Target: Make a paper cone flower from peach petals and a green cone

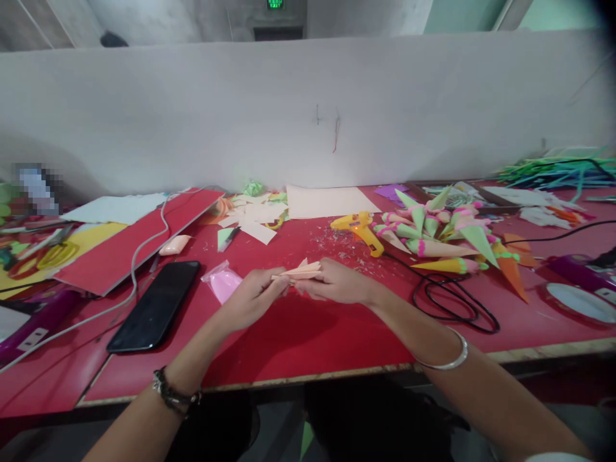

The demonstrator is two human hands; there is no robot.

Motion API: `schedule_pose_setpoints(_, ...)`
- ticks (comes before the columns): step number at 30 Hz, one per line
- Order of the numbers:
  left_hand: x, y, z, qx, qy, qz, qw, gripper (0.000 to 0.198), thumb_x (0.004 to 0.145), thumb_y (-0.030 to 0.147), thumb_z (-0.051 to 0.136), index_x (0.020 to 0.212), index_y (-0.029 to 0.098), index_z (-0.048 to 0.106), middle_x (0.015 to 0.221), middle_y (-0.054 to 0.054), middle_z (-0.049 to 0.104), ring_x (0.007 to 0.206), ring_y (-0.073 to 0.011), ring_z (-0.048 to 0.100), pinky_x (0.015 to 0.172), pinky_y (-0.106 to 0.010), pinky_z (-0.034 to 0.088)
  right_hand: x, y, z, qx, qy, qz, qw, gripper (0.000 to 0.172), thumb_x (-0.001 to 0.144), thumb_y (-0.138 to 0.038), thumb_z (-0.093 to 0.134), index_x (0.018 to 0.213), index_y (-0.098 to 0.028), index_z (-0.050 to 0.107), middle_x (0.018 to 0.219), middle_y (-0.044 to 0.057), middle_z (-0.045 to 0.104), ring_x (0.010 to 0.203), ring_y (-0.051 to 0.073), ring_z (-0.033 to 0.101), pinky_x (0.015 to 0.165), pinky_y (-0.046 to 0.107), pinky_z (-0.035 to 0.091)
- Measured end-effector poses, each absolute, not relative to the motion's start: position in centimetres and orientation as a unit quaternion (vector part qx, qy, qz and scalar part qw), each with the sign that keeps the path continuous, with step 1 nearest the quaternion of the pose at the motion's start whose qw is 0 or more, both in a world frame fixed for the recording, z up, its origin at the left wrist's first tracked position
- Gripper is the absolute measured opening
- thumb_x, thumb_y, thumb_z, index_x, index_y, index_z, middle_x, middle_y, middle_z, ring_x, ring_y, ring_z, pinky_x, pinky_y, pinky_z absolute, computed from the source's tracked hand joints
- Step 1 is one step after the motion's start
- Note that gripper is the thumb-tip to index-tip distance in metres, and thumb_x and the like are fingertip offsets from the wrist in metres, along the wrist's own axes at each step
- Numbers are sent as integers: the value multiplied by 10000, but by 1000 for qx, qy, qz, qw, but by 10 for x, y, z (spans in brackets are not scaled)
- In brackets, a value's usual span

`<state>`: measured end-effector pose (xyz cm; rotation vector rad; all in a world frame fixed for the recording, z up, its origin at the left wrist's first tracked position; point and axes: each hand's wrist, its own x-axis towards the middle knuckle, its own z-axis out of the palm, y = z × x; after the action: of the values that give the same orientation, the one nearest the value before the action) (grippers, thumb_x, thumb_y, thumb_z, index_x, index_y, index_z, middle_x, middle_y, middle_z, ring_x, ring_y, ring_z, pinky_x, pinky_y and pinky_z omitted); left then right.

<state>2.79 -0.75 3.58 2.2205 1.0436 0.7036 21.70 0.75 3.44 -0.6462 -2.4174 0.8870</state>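
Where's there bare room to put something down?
Mostly the tabletop between the left hand, right hand and the near edge. A narrow strip lies between phone and left forearm. It's crowded at right, with cones and a glue gun, and at left, around the red board.

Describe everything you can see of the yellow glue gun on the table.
The yellow glue gun looks plastic, with a barrel, a handle and a small orange glow on its body. It lies on the red tabletop, barrel toward the picture's left, handle angled nearer the person, among small pale scraps. A black cord trails from its handle. Colourful cones lie close on its right; contact is unclear. The left hand and right hand are apart from it.
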Motion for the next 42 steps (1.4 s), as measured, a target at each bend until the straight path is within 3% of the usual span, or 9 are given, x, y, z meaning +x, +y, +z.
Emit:
schedule_pose_setpoints(3,29,-4,33,820,399,284,295,340,855,336,286,572,166,369,542,55,368,483,-70,322,491,-200,277,211,3,34,-272,-889,253,267,295,862,-270,369,998,-137,594,719,30,608,648,102,520,631,211,386)
schedule_pose_setpoints(6,31,-2,33,807,414,299,296,350,855,334,283,551,170,338,525,57,334,473,-70,302,477,-203,258,207,0,33,-340,-886,185,254,286,853,-296,396,936,-144,624,748,57,641,686,132,559,628,219,377)
schedule_pose_setpoints(12,33,-3,36,786,430,308,318,371,856,342,270,532,171,329,505,54,329,461,-71,310,472,-207,262,205,1,31,-383,-882,94,258,349,871,-356,362,1027,-146,594,813,77,666,675,152,593,592,222,359)
schedule_pose_setpoints(18,29,-3,34,793,419,307,318,393,862,353,237,535,169,353,504,45,351,460,-75,321,470,-210,269,204,-1,34,-367,-876,164,265,396,889,-347,300,905,-138,636,701,59,650,668,133,571,606,210,350)
schedule_pose_setpoints(25,35,-11,38,769,432,327,340,407,858,351,238,515,169,361,465,50,329,433,-73,311,445,-212,250,204,-2,38,-305,-869,258,291,358,885,-282,303,734,-117,582,492,-36,456,465,64,409,515,180,315)
schedule_pose_setpoints(31,41,-13,38,747,448,349,347,384,842,347,281,523,165,392,472,51,339,440,-73,307,442,-212,247,206,0,37,-295,-862,307,276,430,890,-299,287,606,-116,552,448,-39,420,452,63,426,521,176,344)
schedule_pose_setpoints(36,45,-10,34,704,494,377,346,378,819,351,292,502,168,390,458,45,350,428,-77,302,432,-222,246,204,0,31,-313,-881,198,293,343,891,-288,308,996,-139,599,696,24,629,583,88,521,570,188,346)
schedule_pose_setpoints(42,48,-8,32,671,518,375,375,378,810,362,308,486,173,356,443,51,322,418,-75,290,426,-227,228,201,4,21,-363,-894,-38,259,357,882,-310,334,939,-116,628,688,83,657,580,137,542,548,242,298)
